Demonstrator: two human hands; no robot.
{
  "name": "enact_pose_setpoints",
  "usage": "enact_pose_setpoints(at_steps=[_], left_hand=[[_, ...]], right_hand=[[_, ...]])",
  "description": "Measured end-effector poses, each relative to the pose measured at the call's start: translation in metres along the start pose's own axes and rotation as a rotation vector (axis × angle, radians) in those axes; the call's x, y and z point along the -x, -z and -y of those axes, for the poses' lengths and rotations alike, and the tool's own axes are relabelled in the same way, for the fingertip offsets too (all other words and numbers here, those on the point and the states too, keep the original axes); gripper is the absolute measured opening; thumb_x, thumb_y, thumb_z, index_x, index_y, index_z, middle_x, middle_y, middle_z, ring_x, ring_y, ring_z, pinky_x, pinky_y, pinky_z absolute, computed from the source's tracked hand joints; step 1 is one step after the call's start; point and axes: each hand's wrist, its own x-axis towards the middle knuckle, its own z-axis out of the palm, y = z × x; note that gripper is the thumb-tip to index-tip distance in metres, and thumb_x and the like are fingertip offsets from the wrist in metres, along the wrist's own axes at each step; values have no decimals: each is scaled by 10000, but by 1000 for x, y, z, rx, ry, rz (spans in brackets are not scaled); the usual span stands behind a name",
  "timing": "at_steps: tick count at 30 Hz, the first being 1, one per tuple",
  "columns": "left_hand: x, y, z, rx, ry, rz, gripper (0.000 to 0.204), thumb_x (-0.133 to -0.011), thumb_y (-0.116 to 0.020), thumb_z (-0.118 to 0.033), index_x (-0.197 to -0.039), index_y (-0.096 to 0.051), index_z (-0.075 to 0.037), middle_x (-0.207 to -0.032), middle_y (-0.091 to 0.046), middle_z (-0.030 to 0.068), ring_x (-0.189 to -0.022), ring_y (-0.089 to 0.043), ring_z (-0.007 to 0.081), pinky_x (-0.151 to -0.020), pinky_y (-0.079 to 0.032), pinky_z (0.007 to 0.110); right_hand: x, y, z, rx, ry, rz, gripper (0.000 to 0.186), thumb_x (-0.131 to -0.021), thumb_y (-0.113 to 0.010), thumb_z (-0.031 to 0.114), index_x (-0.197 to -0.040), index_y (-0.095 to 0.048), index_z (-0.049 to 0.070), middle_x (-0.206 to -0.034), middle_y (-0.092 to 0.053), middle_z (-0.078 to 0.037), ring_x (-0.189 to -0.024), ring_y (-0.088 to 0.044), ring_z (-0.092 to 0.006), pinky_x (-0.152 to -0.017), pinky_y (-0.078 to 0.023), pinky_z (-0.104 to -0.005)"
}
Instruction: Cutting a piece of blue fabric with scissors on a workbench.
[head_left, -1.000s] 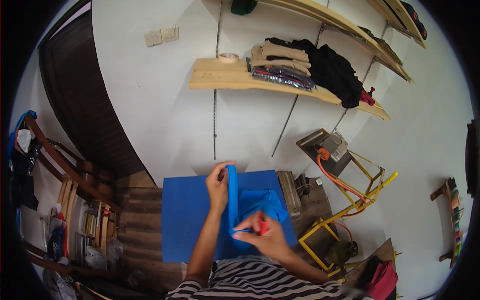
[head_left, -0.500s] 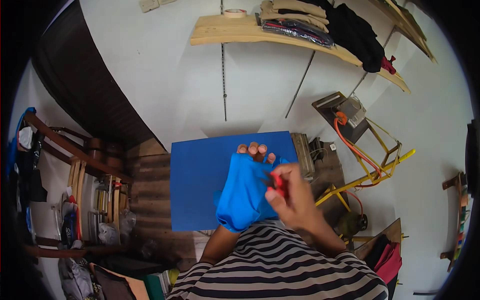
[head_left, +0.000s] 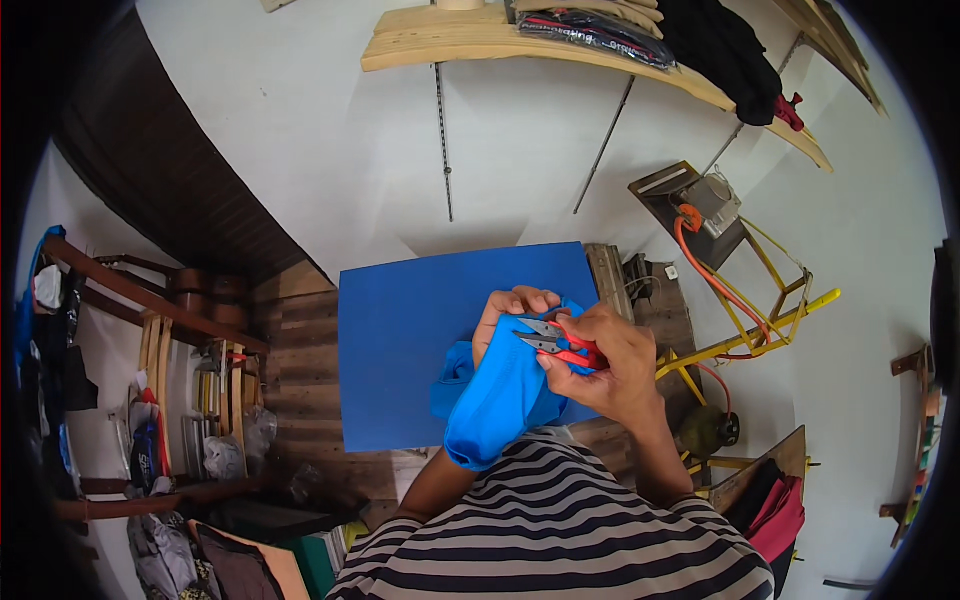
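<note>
A bright blue garment (head_left: 505, 400) is bunched up over the near part of the blue tabletop (head_left: 400, 340). My left hand (head_left: 497, 315) grips it from behind, with the fingers curled over its upper edge and the palm hidden by the cloth. In my right hand (head_left: 620, 362) is a pair of red-handled thread snips (head_left: 570, 350). Their two grey blades are spread apart and point left, against or just above the cloth near my left fingertips. Whether a thread lies between the blades is too small to tell.
A wooden shelf (head_left: 440, 45) with folded clothes crosses the wall ahead. To the right stands a yellow metal frame (head_left: 745, 335) with an orange hose. A wooden rack (head_left: 160, 290) holding bags and books is at the left. Dark red cloth (head_left: 775, 520) hangs at the lower right.
The cloth has been turned and its folds now lie differently. My right hand has shifted slightly right, and the snips, blurred before, show clearly beside the cloth. The whole view has tilted downward.
</note>
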Motion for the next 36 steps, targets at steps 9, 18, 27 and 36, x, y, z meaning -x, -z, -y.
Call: enact_pose_setpoints(at_steps=[9, 18, 27, 36], left_hand=[[-4, -11, 1, -199, 24, -38, 107, -942, -508, -82, -1005, -424, -106, -1192, -538, 165, -1269, -410, 302, -1069, -359, 494], [-4, -21, 2, -322, 62, -145, 107, -954, -489, -87, -1012, -404, -114, -1231, -530, 172, -1242, -434, 292, -1069, -358, 446], [-2, -32, -4, -351, 128, -252, 97, -981, -473, -128, -1040, -396, -127, -1276, -514, 159, -1192, -464, 276, -1038, -384, 408], [-8, -28, -5, -440, 84, -230, 146, -973, -510, -172, -1074, -410, -136, -1296, -501, 146, -1191, -465, 282, -1018, -396, 379]], right_hand=[[1, -2, -5, 23, 55, -29, 368, -637, -818, 121, -920, -613, 8, -712, -593, -110, -561, -603, -191, -500, -475, -257], [6, -2, -2, 48, -17, 35, 330, -640, -810, 107, -891, -615, 18, -713, -596, -104, -563, -605, -196, -509, -478, -261], [13, -6, 1, -82, -93, 38, 309, -666, -803, 128, -875, -604, 17, -711, -581, -87, -568, -588, -174, -523, -470, -254], [18, -8, 2, -52, -104, 92, 289, -674, -792, 176, -858, -621, 32, -744, -614, -77, -596, -627, -202, -515, -486, -278]])
